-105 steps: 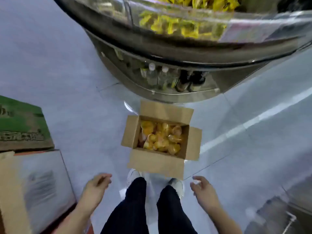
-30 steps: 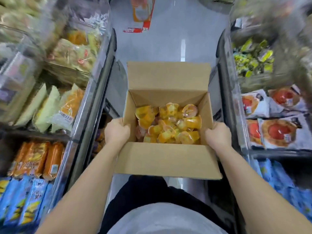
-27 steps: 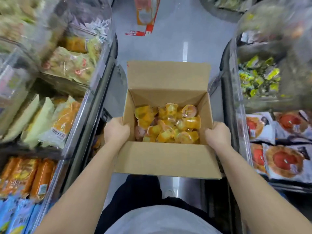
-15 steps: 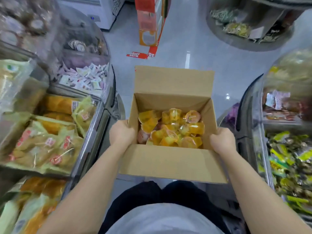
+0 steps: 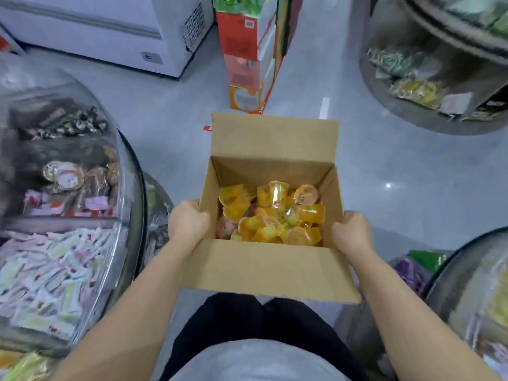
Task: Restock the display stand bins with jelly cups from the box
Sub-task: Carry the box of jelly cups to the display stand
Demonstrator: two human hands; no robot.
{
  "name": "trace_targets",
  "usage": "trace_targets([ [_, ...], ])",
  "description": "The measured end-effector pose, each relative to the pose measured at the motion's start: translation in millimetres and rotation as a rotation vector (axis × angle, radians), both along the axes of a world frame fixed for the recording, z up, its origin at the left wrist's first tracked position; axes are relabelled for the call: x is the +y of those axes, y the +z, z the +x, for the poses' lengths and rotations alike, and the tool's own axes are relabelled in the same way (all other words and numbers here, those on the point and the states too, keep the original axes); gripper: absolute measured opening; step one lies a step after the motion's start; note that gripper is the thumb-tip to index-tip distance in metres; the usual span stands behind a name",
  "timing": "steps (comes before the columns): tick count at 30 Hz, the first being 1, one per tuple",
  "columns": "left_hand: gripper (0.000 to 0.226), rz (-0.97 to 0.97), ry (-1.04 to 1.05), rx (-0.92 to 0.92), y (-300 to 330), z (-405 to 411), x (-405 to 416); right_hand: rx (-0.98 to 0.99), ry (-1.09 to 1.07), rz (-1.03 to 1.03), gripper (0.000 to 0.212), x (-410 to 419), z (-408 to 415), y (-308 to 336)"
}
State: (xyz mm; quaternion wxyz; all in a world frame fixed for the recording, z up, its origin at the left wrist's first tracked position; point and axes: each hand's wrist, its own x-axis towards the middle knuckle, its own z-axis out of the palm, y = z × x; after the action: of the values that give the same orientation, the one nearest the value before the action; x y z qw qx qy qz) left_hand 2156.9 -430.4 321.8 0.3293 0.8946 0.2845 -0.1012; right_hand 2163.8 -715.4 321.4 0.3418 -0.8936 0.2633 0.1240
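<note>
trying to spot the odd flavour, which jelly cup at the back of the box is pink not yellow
The pink jelly cup in the back right corner of the box, its round lid facing up. The other back-row jelly cups beside it are yellow-orange.

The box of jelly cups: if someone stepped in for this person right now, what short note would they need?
Left hand grips the box's left wall; right hand grips its right wall, fingers curled round the edges.
The cardboard box is held at waist height, flaps open, with a heap of yellow and pink jelly cups inside.
Done: box is up off the floor, between the round display stands.
Left: pick the right bin and move all the cups into it; none is out yet.
</note>
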Motion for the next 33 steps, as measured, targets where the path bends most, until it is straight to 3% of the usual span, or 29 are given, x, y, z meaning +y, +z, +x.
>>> trace_targets([
  [5, 0.014, -0.021, 0.110, 0.017, -6.4, 109.3, 11.0, 0.013, 0.139, -0.060, 0.027, 11.2, 146.6, 14.1],
  [9, 0.027, -0.041, 0.178, 0.019, -26.2, 215.9, 38.3, 0.031, 0.212, -0.053, 0.026, 40.6, 267.4, -2.6],
  [14, 0.031, -0.068, 0.234, 0.061, -27.3, 335.8, 89.3, 0.080, 0.270, -0.054, 0.022, 100.7, 407.4, 0.3],
  [21, 0.034, -0.094, 0.443, 0.004, -16.1, 450.5, 162.8, 0.029, 0.548, -0.125, 0.026, 204.5, 590.8, 11.5],
  [28, 0.028, -0.116, 0.924, -0.018, -47.0, 529.7, 224.6, -0.024, 0.998, -0.133, 0.009, 349.5, 754.8, -21.0],
  [33, 0.017, -0.092, 1.226, -0.002, -50.2, 570.8, 256.8, 0.027, 1.265, -0.130, 0.013, 458.4, 833.4, -29.3],
])
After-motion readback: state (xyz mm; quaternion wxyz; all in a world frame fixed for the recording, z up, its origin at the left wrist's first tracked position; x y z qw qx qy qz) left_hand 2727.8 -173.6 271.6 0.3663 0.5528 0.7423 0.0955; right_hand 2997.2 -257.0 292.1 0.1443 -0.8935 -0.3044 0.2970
